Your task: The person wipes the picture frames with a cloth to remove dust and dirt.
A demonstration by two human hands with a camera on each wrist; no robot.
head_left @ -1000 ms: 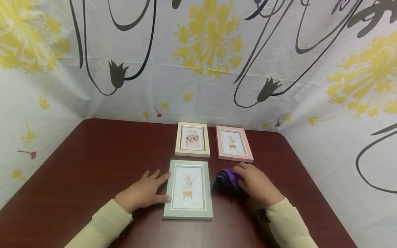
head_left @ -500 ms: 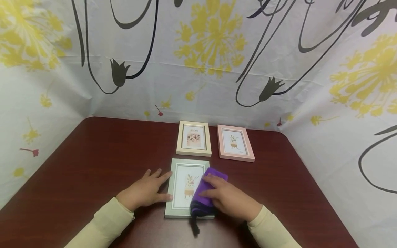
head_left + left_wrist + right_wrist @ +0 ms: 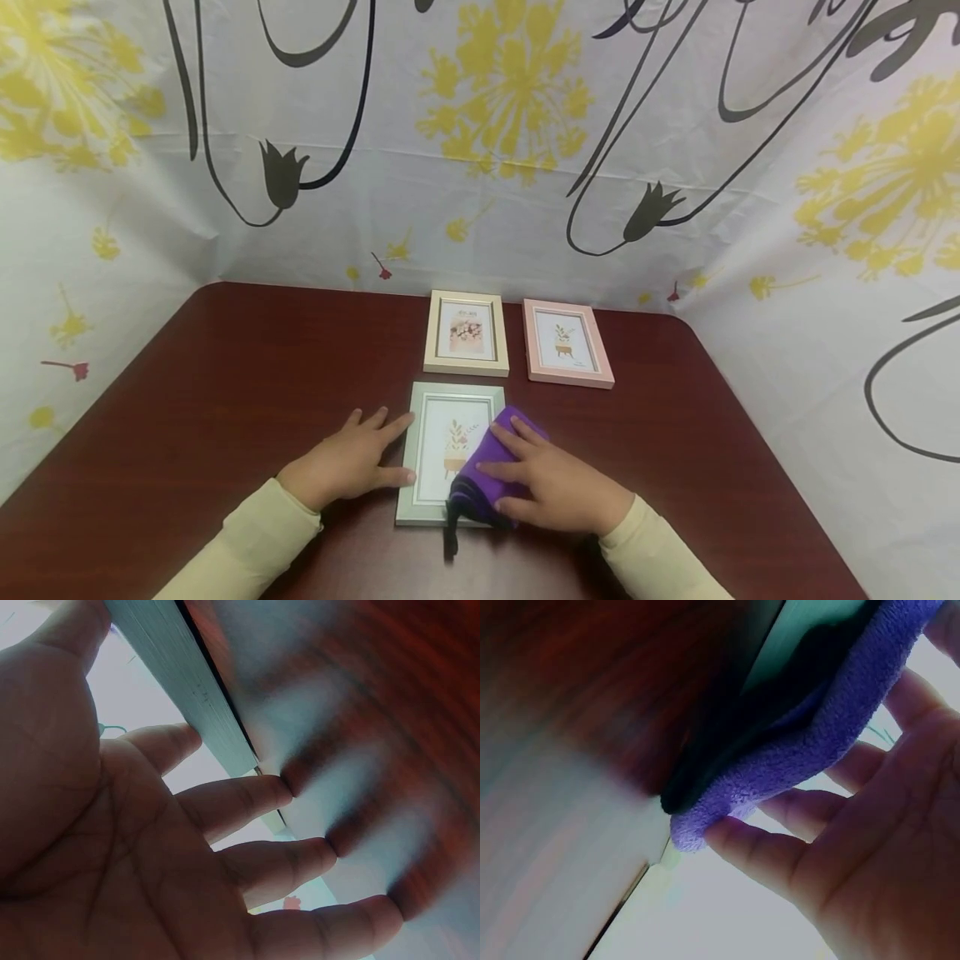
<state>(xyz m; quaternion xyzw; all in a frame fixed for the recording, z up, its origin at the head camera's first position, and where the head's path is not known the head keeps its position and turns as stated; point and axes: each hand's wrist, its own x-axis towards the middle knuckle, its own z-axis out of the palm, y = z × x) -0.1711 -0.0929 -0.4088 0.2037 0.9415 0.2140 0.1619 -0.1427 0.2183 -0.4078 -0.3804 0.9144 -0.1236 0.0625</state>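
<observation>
A pale green picture frame [image 3: 441, 389] lies face up on the dark red wooden table. My left hand [image 3: 330, 468] is spread at its left side, the thumb and index fingertips touching the frame's edge. In the left wrist view, the other fingertips of that hand [image 3: 142, 825] rest on the tabletop. A folded purple cloth [image 3: 486, 458] with a black border covers the right part of the frame. My right hand [image 3: 566, 487] presses it down with spread, fairly straight fingers. The right wrist view shows the thick, fuzzy cloth [image 3: 795, 754] under those fingers.
Behind the green frame lie a cream picture frame [image 3: 467, 367] and, to its right, a pink picture frame [image 3: 570, 380]. A white curtain [image 3: 390, 200] with yellow and dark flower prints hangs along the table's back and sides.
My right hand brought the purple cloth from the table on the right onto the green frame, then shifted it slightly left as its fingers spread. My left hand stays at the frame's edge.
</observation>
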